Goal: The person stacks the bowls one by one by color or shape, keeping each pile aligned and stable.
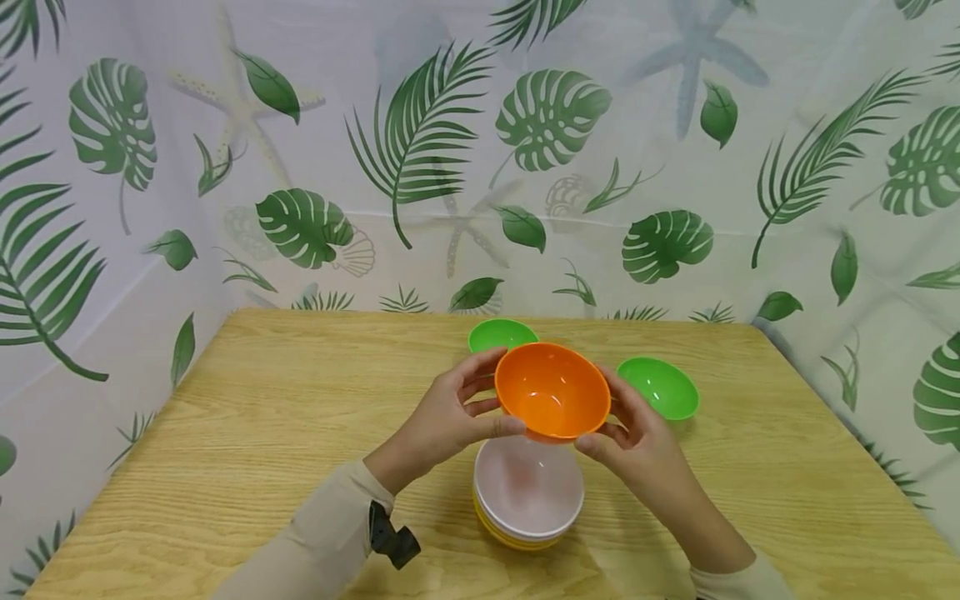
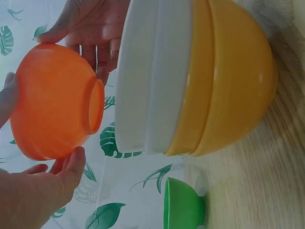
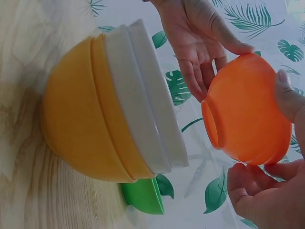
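An orange bowl (image 1: 552, 392) is held up between both hands, its inside facing the head camera. My left hand (image 1: 453, 408) grips its left side, thumb at the near rim and fingers behind. On the opposite side my right hand (image 1: 641, 433) grips it the same way. Just below stands a stack on the table: white bowls (image 3: 138, 95) nested in yellow bowls (image 3: 74, 109). The orange bowl is apart from the stack, as its foot (image 2: 96, 106) in the left wrist view shows. Part of each hand's fingers is hidden behind the orange bowl.
One green bowl (image 1: 502, 333) sits near the table's back edge, partly behind the orange bowl. Another green bowl (image 1: 660, 389) lies beyond my right hand. The wooden table (image 1: 300, 375) meets a leaf-patterned cloth (image 1: 420, 275) at the back and sides.
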`<state>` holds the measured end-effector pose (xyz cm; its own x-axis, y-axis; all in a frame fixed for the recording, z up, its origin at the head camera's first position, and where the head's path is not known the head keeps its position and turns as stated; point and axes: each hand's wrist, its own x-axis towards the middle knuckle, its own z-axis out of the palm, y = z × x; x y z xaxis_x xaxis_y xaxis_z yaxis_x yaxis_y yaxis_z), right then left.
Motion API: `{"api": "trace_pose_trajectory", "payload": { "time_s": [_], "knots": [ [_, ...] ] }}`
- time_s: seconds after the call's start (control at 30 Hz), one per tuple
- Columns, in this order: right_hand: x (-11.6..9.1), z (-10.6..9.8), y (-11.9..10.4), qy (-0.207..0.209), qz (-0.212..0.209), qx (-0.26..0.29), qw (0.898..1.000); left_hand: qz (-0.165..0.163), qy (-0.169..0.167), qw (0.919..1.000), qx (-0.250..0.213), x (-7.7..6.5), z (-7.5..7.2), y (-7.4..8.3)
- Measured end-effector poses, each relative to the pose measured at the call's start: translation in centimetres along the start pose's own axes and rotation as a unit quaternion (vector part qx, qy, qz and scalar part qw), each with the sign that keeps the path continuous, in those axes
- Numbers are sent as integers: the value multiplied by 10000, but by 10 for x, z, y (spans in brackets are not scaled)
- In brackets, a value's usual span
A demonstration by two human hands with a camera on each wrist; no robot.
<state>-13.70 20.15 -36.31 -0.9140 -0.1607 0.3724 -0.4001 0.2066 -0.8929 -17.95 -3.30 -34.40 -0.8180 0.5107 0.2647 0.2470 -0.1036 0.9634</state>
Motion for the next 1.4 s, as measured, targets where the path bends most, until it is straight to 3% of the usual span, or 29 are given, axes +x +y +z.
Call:
{"api": "trace_pose_trajectory", "payload": {
  "time_s": [0.2,0.43,0.8,1.03,1.17,1.4],
  "knots": [
    [-8,-2,3,-103,-410,-547,9976,179,-317,9983,462,-2,-5,-18],
    [-15,-5,3,-288,-609,-906,9936,475,-477,9924,1031,-7,-6,-24],
    [-24,-6,0,-487,-94,-1488,9876,566,-789,9859,1361,-17,-6,-26],
    [-29,-1,4,-542,-396,-1488,9866,553,-891,9860,1298,-22,-7,-30],
    [-31,1,6,-643,-350,-1392,9876,537,-923,9870,1205,-25,-7,-33],
    [-33,4,8,-758,-356,-1421,9863,357,-817,9819,1673,-32,-8,-36]
  ]
}}
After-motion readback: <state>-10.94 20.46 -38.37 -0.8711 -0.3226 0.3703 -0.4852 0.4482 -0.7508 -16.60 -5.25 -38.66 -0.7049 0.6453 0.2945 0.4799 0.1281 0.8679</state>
